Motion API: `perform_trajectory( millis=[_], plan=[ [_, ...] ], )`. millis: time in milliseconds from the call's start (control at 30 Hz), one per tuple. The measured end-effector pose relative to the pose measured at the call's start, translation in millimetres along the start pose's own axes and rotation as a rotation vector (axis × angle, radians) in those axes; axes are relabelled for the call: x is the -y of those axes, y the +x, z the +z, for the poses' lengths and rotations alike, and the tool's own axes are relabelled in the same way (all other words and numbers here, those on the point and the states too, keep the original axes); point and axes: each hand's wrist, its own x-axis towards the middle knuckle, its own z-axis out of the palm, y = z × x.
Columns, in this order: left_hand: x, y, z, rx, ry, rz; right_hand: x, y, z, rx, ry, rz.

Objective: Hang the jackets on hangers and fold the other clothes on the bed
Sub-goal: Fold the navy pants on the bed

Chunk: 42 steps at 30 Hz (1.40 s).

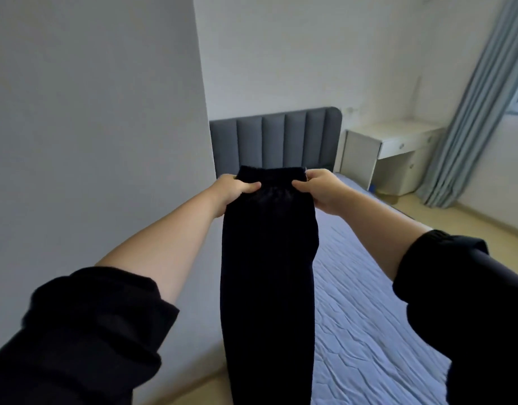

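A long black garment (269,273), which looks like trousers folded lengthwise, hangs straight down in front of me. My left hand (235,190) pinches its elastic top edge at the left corner. At the right corner my right hand (322,190) pinches the same edge. Both arms are stretched out above the bed (368,317), which has a wrinkled light blue sheet. The garment's lower end runs out of view at the bottom.
A grey padded headboard (275,141) stands against the far wall. A white desk (392,153) sits to the right of the bed, with a blue-grey curtain (471,118) beyond it. A plain wall (91,127) closes the left side. Beige floor (456,217) lies right of the bed.
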Motion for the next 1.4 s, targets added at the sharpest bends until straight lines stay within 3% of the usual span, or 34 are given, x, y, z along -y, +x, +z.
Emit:
perform_trajectory(
  millis=[167, 333, 433, 600, 733, 900, 1133, 1400],
  plan=[
    [-75, 104, 72, -0.146, 0.096, 0.198, 39, 84, -81, -0.28, -0.182, -0.16],
    [-188, 151, 121, -0.26, 0.151, 0.513, 131, 123, -153, -0.499, -0.204, -0.382],
    [-253, 153, 135, -0.24, 0.069, 0.656, 188, 119, -183, -0.553, -0.14, -0.502],
    [-271, 135, 147, -0.12, -0.082, 0.733, 209, 88, -200, -0.549, -0.075, -0.581],
    [-224, 105, 156, -0.036, -0.145, 0.666, 168, 50, -195, -0.511, -0.064, -0.51],
    [-121, 51, 165, 0.051, -0.053, 0.519, 66, -13, -169, -0.471, -0.076, -0.323],
    [91, -27, 187, 0.181, 0.233, 0.212, -134, -126, -111, -0.498, -0.124, 0.065],
    [309, -125, 207, 0.512, 0.564, -0.052, -349, -254, -54, -0.308, -0.172, 0.518]
  ],
)
